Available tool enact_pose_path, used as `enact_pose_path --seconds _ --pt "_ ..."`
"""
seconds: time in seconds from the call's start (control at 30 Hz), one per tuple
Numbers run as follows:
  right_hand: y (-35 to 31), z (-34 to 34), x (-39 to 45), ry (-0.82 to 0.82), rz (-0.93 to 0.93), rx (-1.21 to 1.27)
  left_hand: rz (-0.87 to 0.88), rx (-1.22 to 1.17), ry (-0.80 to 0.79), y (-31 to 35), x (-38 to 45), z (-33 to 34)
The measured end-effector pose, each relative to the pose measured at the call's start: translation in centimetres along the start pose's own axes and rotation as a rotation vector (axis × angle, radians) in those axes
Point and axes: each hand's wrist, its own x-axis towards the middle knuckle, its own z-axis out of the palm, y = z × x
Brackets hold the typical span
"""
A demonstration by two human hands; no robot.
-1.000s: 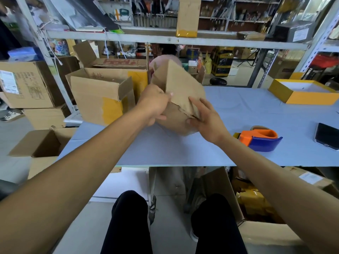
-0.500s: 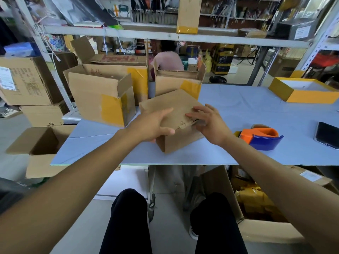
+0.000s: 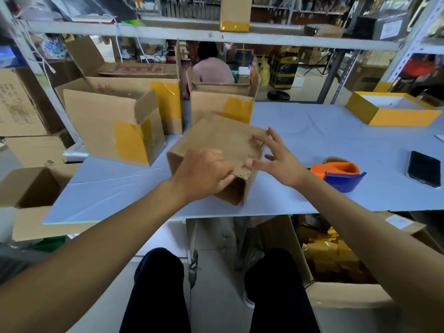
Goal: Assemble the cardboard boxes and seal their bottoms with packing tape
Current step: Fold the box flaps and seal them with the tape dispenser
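A small brown cardboard box (image 3: 223,138) stands on the blue-grey table (image 3: 336,140) in front of me, its folded flaps facing up. My left hand (image 3: 204,174) presses down on the near flap, fingers curled over its edge. Fingers spread, my right hand (image 3: 276,159) hovers at the box's right edge, with the fingertips touching the top flap. The orange and blue tape dispenser (image 3: 338,174) lies on the table just right of my right hand, untouched.
Three taped boxes (image 3: 115,131) (image 3: 165,102) (image 3: 223,102) stand behind and left of the small one. A yellow tray box (image 3: 389,111) sits far right, and a black phone (image 3: 422,169) at the right edge. Open cartons sit on the floor. A person sits beyond the table.
The box came down from mid-air onto the table and its flaps were folded flat. My left hand slid to the near flap; my right hand opened and drew to the right edge.
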Motion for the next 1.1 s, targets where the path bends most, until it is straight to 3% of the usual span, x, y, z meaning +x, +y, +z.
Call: enact_pose_path --seconds 0.17,0.43,0.5,0.6,0.77,0.9,1.0,1.1 --pt "2.0 -1.3 -0.3 -0.093 0.066 0.203 0.008 -0.223 0.118 1.6 2.4 0.3" --pt "3.7 -3.3 -0.2 -0.217 0.066 0.469 -0.108 -0.080 -0.014 5.0 4.7 -0.4" --pt "3.5 -3.7 0.0 -0.209 0.088 0.462 -0.147 -0.015 -0.134 5.4 5.3 -0.6" --pt "2.9 -4.5 -0.1 -0.121 0.072 0.310 -0.280 -0.118 -0.371 4.2 6.6 -0.6" --pt "0.8 -7.9 -0.4 0.230 -0.018 0.108 -0.333 -0.153 -0.638 1.6 9.6 1.5" --pt "1.9 -11.3 -2.1 0.349 0.167 0.107 -0.331 -0.177 -0.729 1.8 10.4 3.0" --pt "4.0 -13.3 -4.6 0.273 0.324 -0.354 -0.320 -0.143 -0.730 1.3 9.8 2.8" --pt "5.2 -13.5 -6.1 0.004 0.390 -0.681 -0.314 -0.158 -0.719 0.6 8.9 2.1"
